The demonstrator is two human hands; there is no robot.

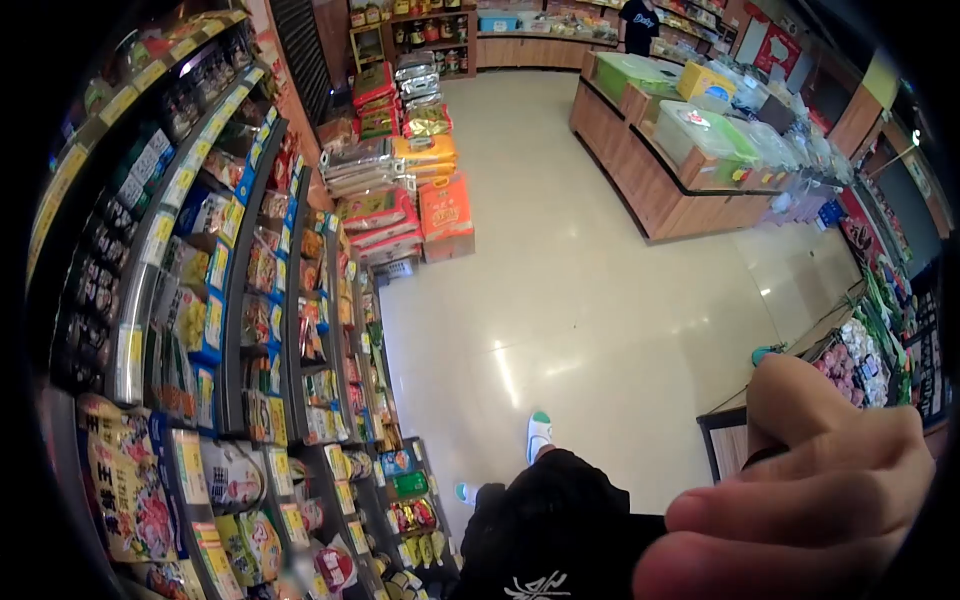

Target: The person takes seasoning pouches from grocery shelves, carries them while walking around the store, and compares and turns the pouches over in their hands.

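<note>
My right hand (810,480) is raised close to the camera at the lower right, large and slightly blurred. Its fingers are curled inward in a closed shape. Something dark shows beside the fingers, but I cannot make out whether they hold it. Behind the hand, a vegetable stand (850,350) carries purple and white produce and long green stalks. My left hand is out of view. Below me are my dark clothing (550,510) and a white shoe (540,435) with a green toe on the pale floor.
Shelves of packaged food (250,250) line the left side. Stacked sacks and an orange box (446,215) stand on the floor ahead. A wooden display counter (660,195) holds plastic bins (690,135). At the back stands a person in a dark shirt (640,28).
</note>
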